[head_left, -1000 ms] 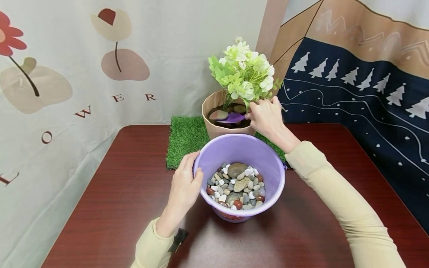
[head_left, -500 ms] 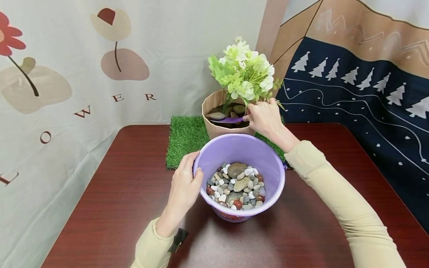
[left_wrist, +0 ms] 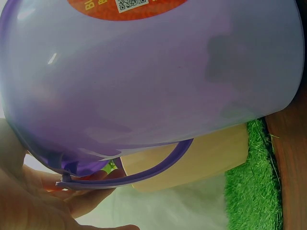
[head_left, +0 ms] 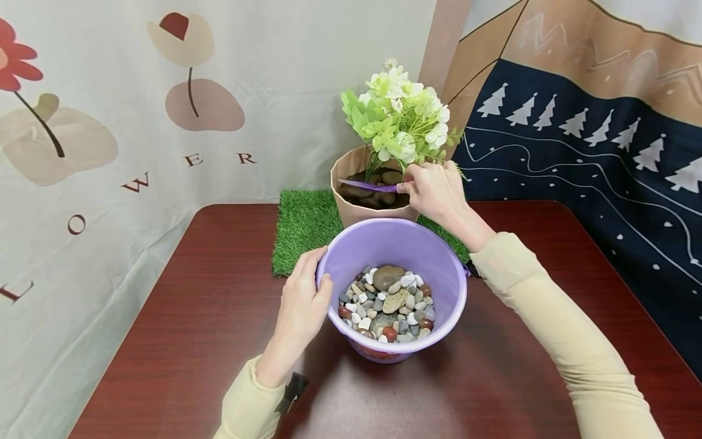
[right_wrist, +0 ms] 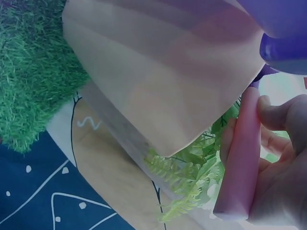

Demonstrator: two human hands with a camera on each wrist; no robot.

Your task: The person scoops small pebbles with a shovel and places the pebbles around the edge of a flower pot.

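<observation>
In the head view, my left hand holds the left rim of a purple bucket. The bucket's curved handle hangs close to those fingers in the left wrist view. Mixed pebbles and a few bigger stones lie inside the bucket. My right hand grips a small trowel by its pink handle. Its purple blade, turned nearly edge-on, is over the beige flowerpot. Large brown stones sit on dark soil in the pot, around the stems of a white-flowered plant.
The pot stands on a green artificial grass mat at the back of the dark red table. The bucket stands in front of the pot. Printed cloths hang behind the table and at its sides.
My right hand has tipped the trowel and raised its blade. The flat stone that lay on the blade has slid off into the pot. My left hand and the bucket have stayed put.
</observation>
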